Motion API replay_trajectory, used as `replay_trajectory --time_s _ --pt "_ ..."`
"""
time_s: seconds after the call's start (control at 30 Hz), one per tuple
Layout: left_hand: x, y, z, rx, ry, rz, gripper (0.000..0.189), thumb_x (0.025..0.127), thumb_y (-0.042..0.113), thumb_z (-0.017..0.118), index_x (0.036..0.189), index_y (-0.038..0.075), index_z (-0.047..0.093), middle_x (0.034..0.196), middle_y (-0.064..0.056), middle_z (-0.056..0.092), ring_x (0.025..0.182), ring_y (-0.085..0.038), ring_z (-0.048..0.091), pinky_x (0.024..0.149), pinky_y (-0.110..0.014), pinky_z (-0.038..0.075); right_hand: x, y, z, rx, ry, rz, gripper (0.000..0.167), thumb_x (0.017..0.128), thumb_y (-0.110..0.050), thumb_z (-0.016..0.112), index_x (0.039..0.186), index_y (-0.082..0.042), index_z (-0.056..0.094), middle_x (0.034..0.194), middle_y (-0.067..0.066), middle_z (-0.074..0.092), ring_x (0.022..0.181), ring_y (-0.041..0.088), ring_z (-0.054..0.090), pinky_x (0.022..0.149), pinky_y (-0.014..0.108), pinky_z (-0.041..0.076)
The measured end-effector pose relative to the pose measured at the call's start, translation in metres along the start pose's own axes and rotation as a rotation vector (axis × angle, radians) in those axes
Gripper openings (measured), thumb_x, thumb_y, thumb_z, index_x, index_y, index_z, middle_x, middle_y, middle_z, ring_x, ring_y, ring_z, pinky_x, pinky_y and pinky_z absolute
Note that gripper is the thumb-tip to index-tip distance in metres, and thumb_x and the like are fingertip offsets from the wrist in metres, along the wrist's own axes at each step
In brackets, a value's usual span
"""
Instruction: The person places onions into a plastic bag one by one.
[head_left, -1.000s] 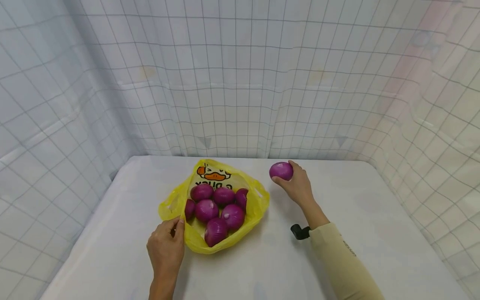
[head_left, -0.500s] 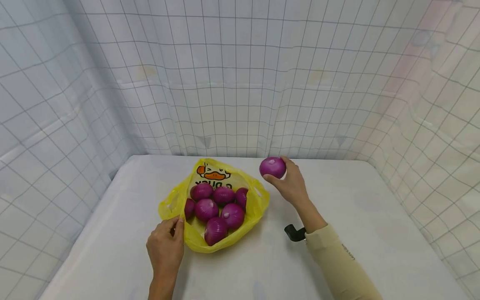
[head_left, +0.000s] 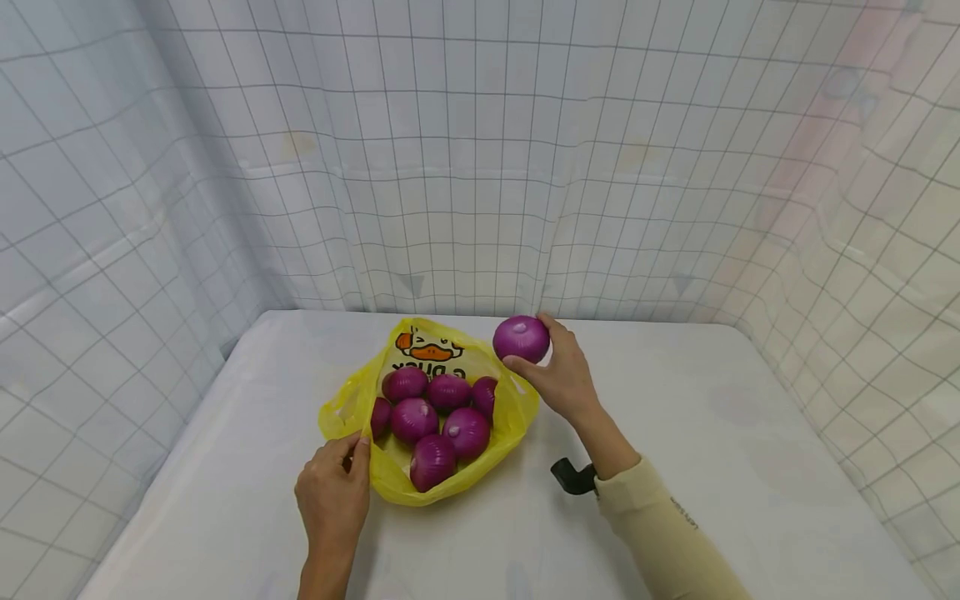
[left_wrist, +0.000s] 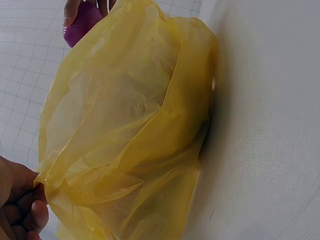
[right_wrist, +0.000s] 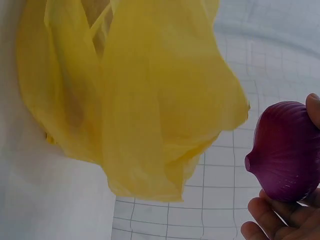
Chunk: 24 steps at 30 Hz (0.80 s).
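Observation:
A yellow plastic bag (head_left: 341, 404) with a printed duck face lies with its mouth wide, and several red onions (head_left: 414, 420) are inside it. My left hand (head_left: 333, 492) pinches the bag's near left rim between thumb and finger; the left wrist view shows that pinch on the crumpled plastic (left_wrist: 125, 150). In my right hand (head_left: 564, 375) is another red onion (head_left: 521, 339), held up by the bag's far right edge. The right wrist view shows this onion (right_wrist: 285, 150) gripped between thumb and fingers, apart from the bag's side (right_wrist: 150, 100).
A white table (head_left: 720, 450) carries the bag. White curtains with a grid pattern (head_left: 480, 167) hang at the back and on both sides. A black device (head_left: 573, 477) sticks out from the right wrist by the beige sleeve (head_left: 667, 533).
My right hand has moved left with the onion, from out over the table to the bag's far right rim. My left hand keeps its hold on the bag, almost still.

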<state>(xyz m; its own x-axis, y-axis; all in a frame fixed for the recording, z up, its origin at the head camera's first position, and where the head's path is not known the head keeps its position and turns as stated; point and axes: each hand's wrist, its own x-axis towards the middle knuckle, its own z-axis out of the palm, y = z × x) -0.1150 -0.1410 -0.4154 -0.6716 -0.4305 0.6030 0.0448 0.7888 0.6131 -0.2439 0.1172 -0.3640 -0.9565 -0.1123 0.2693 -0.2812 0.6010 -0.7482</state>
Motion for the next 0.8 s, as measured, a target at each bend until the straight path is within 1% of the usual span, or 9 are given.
replay_trajectory --time_s 0.37,0.57,0.8 --pt "0.000 0.000 0.000 0.001 0.001 -0.007 0.008 0.079 0.002 0.072 0.086 -0.002 0.075 0.065 -0.010 0.066 0.056 -0.016 0.048 0.054 -0.029 0.034 -0.009 -0.015 0.019 0.043 -0.009 -0.084 0.082 0.076 -0.039 0.076 0.142 -0.009 0.039 0.139 0.014 0.047 0.122 0.030 0.051 0.098 0.049 0.046" --pt "-0.001 0.000 0.000 -0.003 0.010 0.002 0.007 0.078 0.002 0.072 0.084 -0.001 0.075 0.065 -0.010 0.066 0.056 -0.016 0.048 0.054 -0.030 0.034 -0.015 -0.023 0.029 0.056 -0.018 -0.131 0.082 0.076 -0.038 0.077 0.142 -0.010 0.039 0.136 0.014 0.049 0.117 0.028 0.054 0.092 0.046 0.050" --pt "-0.001 -0.001 0.000 -0.004 0.016 0.006 0.007 0.078 0.001 0.071 0.084 -0.002 0.075 0.065 -0.010 0.067 0.055 -0.017 0.048 0.053 -0.030 0.034 -0.021 -0.036 0.044 0.070 -0.083 -0.164 0.080 0.077 -0.036 0.077 0.142 -0.010 0.038 0.132 0.013 0.050 0.114 0.026 0.055 0.087 0.042 0.053"
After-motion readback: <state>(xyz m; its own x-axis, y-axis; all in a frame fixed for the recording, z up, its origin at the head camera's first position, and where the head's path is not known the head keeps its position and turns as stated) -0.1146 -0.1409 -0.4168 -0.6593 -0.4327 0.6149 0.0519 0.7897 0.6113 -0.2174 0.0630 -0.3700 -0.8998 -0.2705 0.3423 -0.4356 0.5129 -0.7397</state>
